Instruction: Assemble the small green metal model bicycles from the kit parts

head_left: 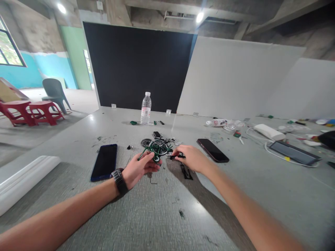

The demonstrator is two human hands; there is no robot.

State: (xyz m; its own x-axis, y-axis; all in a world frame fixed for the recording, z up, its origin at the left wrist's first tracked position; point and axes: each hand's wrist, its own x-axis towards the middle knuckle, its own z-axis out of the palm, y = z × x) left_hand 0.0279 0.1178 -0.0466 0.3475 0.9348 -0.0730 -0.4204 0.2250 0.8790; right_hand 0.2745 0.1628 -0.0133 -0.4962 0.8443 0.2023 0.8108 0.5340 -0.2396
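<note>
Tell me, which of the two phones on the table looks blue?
The phone left of the left hand, blue-edged; the other phone, beyond the right hand, is black.

You have a small green toy bicycle [156, 149] standing just in front of the water bottle [146, 108], loose parts beside it.

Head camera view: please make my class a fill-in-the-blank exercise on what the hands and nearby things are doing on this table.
1. The left hand holds a small green model ____.
2. The left wrist wears a black ____.
3. The right hand pinches a small ____-coloured part.
4. Behind the model stands a clear plastic ____ with a white cap.

Missing words: bicycle; watch; black; bottle
</note>
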